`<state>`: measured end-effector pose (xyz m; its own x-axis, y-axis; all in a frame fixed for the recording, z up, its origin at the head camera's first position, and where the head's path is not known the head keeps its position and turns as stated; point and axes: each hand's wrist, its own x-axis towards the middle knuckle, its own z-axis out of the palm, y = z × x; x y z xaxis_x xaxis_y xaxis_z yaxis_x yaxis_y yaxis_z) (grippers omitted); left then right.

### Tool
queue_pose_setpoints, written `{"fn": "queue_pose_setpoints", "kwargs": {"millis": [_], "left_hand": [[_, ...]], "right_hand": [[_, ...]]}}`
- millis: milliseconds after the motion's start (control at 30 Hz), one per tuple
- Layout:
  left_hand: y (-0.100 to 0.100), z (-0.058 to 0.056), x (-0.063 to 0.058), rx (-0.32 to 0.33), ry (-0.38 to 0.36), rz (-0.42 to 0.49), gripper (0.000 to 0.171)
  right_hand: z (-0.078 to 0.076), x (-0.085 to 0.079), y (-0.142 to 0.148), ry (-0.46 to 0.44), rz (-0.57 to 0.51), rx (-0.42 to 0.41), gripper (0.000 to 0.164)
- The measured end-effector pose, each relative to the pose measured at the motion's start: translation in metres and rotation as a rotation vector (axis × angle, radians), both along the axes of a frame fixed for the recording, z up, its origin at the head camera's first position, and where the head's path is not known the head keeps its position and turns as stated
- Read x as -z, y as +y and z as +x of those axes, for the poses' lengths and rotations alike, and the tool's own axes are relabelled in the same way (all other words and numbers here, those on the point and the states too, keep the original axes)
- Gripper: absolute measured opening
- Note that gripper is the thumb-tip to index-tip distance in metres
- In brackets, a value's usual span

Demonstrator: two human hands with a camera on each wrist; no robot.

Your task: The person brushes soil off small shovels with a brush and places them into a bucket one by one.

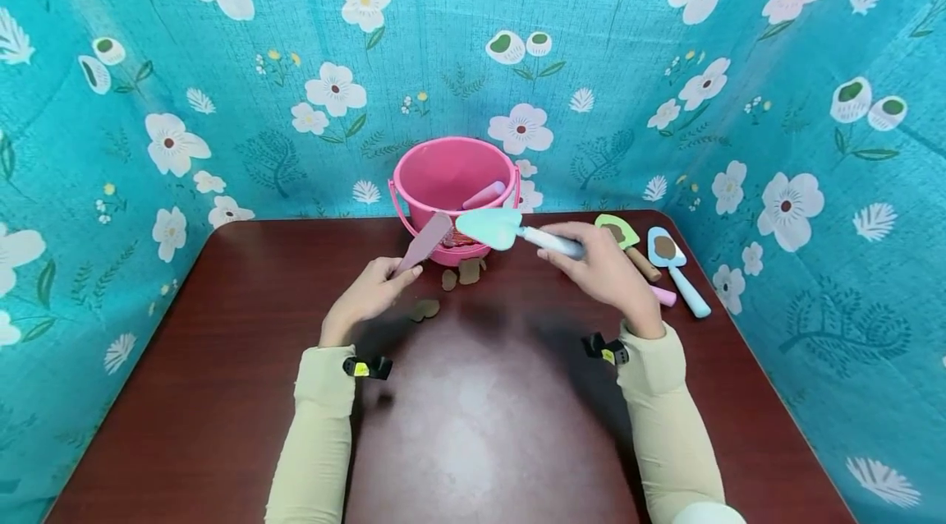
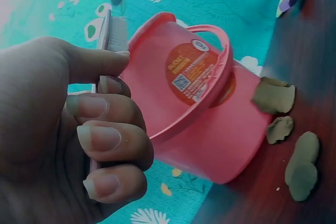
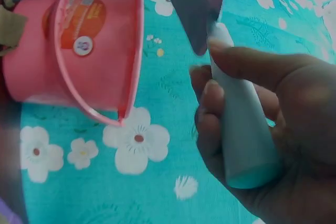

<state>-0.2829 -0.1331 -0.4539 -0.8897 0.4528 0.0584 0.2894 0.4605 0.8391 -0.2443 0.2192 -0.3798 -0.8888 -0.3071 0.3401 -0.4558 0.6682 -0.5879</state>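
My left hand (image 1: 372, 294) grips a flat mauve brush (image 1: 424, 243), whose pale bristles show edge-on in the left wrist view. My right hand (image 1: 608, 268) holds a toy trowel (image 1: 489, 225) by its white handle, the mint blade pointing left above the bucket's front rim. Fingers and thumb curl round the handle in the right wrist view. Behind both tools stands an upright pink bucket (image 1: 454, 150) with its handle hanging down in front and an orange label (image 2: 184, 72). A lilac handle (image 1: 484, 195) leans inside it. The brush tip and the trowel blade are close together.
Pieces of brown clay (image 1: 469, 271) lie against the bucket's base, with another clay piece (image 1: 424, 310) nearer. At the table's right back rest a green trowel (image 1: 617, 230) and a blue trowel (image 1: 687, 290), both with brown clay on them, and a pink handle (image 1: 665, 296). Floral cloth (image 1: 443, 56) hangs behind.
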Motion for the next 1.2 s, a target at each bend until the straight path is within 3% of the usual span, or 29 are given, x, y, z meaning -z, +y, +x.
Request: {"fn": "queue_pose_setpoints", "kwargs": {"millis": [167, 333, 600, 767, 1000, 1200], "left_hand": [[-0.002, 0.002, -0.003, -0.009, -0.016, 0.027, 0.038], [-0.002, 0.003, -0.003, -0.003, -0.019, 0.036, 0.036], [-0.004, 0.002, -0.006, -0.005, -0.005, 0.029, 0.029], [-0.002, 0.002, -0.006, -0.001, 0.004, 0.012, 0.029], [0.002, 0.001, -0.004, 0.005, -0.012, 0.016, 0.029], [0.003, 0.0, -0.002, 0.016, -0.023, 0.011, 0.035]], "right_hand": [[-0.039, -0.022, -0.024, 0.005, 0.022, 0.046, 0.04], [-0.083, -0.037, -0.057, -0.086, 0.11, 0.062, 0.039], [-0.134, -0.04, -0.101, -0.209, 0.239, 0.027, 0.04], [-0.151, -0.029, -0.118, -0.283, 0.324, -0.01, 0.033], [-0.162, -0.013, -0.134, -0.361, 0.509, -0.041, 0.021], [-0.166, -0.01, -0.14, -0.464, 0.509, -0.099, 0.018]]}}
